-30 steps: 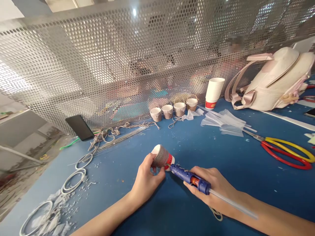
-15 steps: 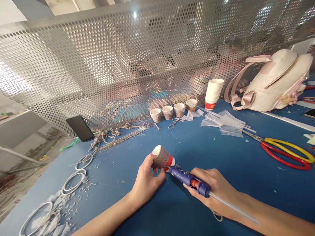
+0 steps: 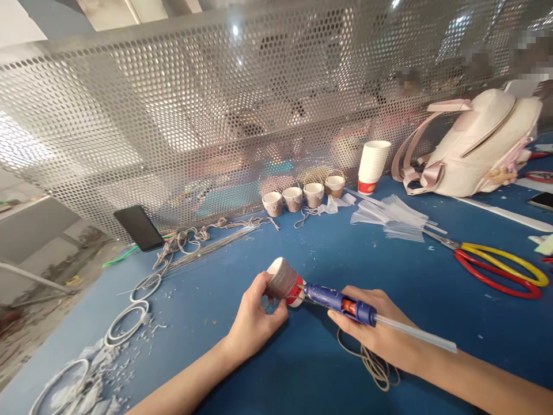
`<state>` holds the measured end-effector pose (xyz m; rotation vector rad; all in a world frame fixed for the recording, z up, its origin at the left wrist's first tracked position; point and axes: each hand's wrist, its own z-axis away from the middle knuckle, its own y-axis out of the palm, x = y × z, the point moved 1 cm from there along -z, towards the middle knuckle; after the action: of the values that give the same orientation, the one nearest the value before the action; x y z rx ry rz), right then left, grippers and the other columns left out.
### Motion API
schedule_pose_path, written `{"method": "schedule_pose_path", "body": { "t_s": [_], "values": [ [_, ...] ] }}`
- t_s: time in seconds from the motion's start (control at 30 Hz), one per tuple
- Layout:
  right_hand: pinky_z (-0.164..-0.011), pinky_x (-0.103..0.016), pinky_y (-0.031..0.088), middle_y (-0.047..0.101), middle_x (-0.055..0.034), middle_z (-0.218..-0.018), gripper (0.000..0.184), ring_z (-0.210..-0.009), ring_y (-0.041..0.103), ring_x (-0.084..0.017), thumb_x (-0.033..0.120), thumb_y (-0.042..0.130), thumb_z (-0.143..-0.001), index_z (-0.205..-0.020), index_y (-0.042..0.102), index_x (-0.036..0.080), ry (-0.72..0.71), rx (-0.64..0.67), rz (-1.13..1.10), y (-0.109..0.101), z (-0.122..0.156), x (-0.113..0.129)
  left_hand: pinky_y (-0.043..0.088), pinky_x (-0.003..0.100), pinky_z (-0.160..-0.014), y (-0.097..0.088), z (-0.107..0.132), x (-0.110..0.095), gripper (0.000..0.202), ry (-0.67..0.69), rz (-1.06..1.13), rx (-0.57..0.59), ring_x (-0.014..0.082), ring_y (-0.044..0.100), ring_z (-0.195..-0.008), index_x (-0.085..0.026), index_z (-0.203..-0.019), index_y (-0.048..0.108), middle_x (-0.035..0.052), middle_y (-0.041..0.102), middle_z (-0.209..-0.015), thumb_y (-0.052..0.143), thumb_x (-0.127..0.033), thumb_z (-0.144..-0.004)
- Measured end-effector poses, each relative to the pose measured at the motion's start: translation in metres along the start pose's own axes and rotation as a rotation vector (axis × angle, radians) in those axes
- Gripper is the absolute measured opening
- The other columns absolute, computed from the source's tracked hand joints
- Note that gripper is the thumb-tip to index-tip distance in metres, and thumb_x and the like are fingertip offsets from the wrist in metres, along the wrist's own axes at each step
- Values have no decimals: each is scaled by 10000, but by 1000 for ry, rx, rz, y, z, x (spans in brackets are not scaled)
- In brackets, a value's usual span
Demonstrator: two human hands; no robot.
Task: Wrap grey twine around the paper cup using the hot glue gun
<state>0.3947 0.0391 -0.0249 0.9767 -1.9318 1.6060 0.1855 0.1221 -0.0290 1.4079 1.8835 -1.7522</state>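
Observation:
My left hand [image 3: 258, 314] grips a small paper cup [image 3: 283, 280], tilted on its side with its white mouth toward the upper left. Grey-brown cord is wound round the cup's upper part, and a red printed band shows below it. My right hand [image 3: 375, 323] is wrapped round a blue glue gun [image 3: 332, 298] with a long clear glue stick [image 3: 415, 332] jutting from its back. The gun's nozzle points at the red band, at or very near its surface. Loose loops of brown cord [image 3: 374, 363] hang under my right hand.
Several cord-wrapped cups [image 3: 292, 200] line the perforated metal screen [image 3: 194, 132]. Beyond them stand stacked paper cups [image 3: 372, 167] and a pale backpack [image 3: 475, 150]. Scissors [image 3: 496, 262] and white strips [image 3: 391, 218] lie right; a phone [image 3: 139, 227] and wire rings [image 3: 127, 324] left.
The glue gun has swung a little to the right and flatter, its nozzle higher on the red band. More of the loose cord shows beneath my right hand. The cup stays in my left hand.

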Motion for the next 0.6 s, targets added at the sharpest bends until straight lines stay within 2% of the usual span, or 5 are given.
{"method": "schedule_pose_path", "body": {
  "t_s": [0.2,0.5,0.6],
  "values": [
    [-464,-235,342,482,56,-529,282,-447,434,-103,364,503,-881,-642,452,224,-3,32,-30,-3,-1,0,440,224,-590,0,0,6,144,47,38,10,116,467,-617,-204,-859,508,-31,515,-722,533,-190,-718],
    [-501,-249,371,518,46,-540,301,-486,495,-125,387,487,-886,-633,445,229,19,51,6,-8,0,1,444,228,-625,-2,0,7,142,82,120,36,118,476,-650,-201,-861,515,-22,519,-757,527,-160,-726],
    [-511,-254,409,565,30,-552,307,-509,534,-142,403,469,-882,-625,486,235,54,36,-11,-12,-1,0,446,228,-638,-2,0,8,150,99,165,39,121,493,-672,-197,-877,528,-15,529,-769,525,-149,-735]
  ]
}}
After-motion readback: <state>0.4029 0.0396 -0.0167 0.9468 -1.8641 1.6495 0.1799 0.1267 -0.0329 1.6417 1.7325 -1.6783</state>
